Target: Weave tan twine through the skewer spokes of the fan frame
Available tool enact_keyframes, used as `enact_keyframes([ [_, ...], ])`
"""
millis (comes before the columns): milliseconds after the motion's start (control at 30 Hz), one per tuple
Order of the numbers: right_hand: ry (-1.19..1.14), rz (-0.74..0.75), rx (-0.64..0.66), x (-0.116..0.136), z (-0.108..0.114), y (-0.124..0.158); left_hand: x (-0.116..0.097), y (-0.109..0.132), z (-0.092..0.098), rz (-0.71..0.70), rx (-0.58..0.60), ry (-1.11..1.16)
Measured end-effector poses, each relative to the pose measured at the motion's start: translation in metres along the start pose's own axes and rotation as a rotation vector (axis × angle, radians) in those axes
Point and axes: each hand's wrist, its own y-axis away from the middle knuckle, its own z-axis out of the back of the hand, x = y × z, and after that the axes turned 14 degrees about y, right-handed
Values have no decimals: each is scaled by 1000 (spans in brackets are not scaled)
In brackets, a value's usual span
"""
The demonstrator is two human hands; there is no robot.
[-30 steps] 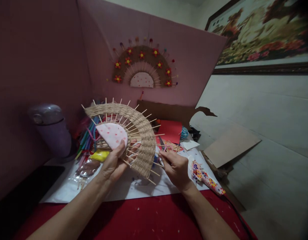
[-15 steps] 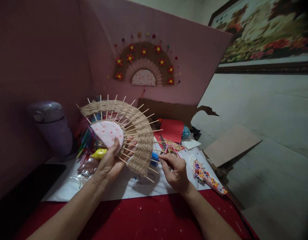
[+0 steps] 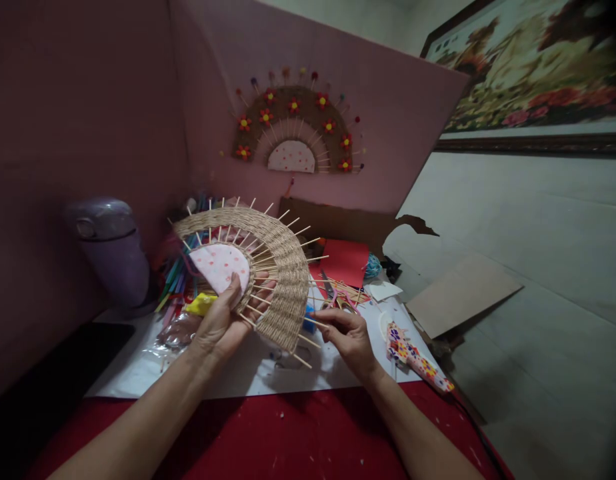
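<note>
My left hand [image 3: 227,320] grips a half-round woven fan [image 3: 291,287] by its inner end. The thumb lies on the spotted white half-circle [image 3: 221,265], and the fingers are behind the sticks. Tan cord is woven in a wide band across thin wooden sticks, whose bare tips fan out past the edge. At the fan's lower right, my right hand [image 3: 352,343] has thumb and index finger pinched on the tip of one stick [image 3: 315,321]. Its other fingers are curled. Behind the hands lie scissors [image 3: 341,299] and a partly hidden blue object [image 3: 309,317].
A finished-looking fan [image 3: 293,105] with red flowers hangs on the pink board [image 3: 388,113]. A purple bottle [image 3: 113,257] stands left. Loose sticks and red sheets [image 3: 345,260] lie behind. A flower-patterned glue gun [image 3: 418,360] rests right, on white paper [image 3: 238,380] over red cloth [image 3: 258,433].
My right thumb and index finger have shifted slightly down, onto a stick's tip. The fan stays in my left hand, nearly still. The whole view has moved a little.
</note>
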Motion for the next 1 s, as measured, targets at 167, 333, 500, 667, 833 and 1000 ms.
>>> enact_keyframes([
  [167, 41, 22, 17, -7, -3, 3, 3, -1, 2, -20, -9, -1],
  [333, 84, 57, 27, -5, -5, 3, 4, 0, 3, -21, -8, 9],
  [500, 181, 100, 36, -1, -5, 5, 4, 0, 2, -22, -21, 42],
  [667, 230, 101, 57, -2, -6, 6, 1, -2, 2, -25, -24, 27],
  [833, 164, 60, 34, -2, -11, 6, 1, -1, 0, -30, -53, 74],
  [1000, 242, 184, -22, 4, -10, 7, 0, -2, -2, -66, -49, 100],
])
